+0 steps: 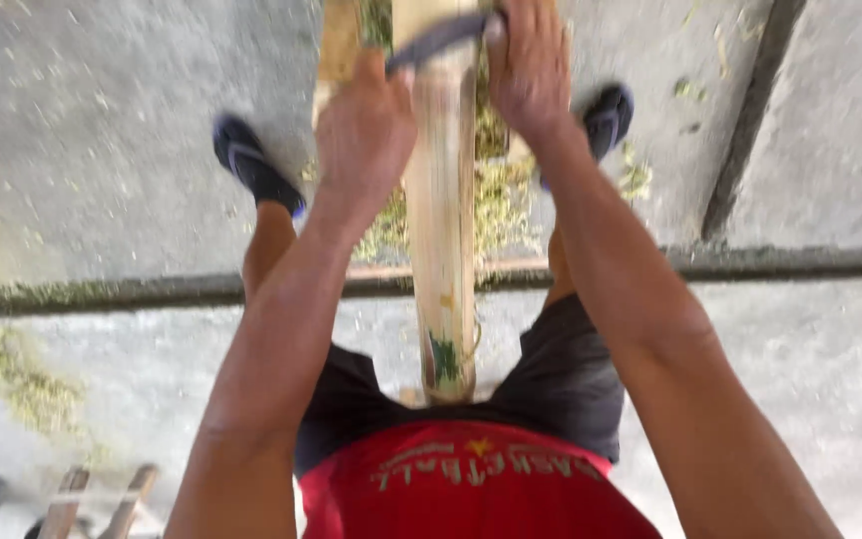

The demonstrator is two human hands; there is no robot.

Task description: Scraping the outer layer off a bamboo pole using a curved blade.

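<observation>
Hands, left and right, grip blade across bamboo pole.

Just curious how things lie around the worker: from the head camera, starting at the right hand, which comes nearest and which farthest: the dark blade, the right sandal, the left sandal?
From the right hand:
1. Dark blade, under its fingers, across the bamboo pole.
2. Right sandal, just beside the wrist.
3. Left sandal, across the pole, beyond the left hand.

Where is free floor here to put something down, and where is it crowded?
Bare concrete lies right of the right sandal, up to the dark groove. Crowded: between the feet, both hands press a blade onto the bamboo pole above green shavings.
</observation>
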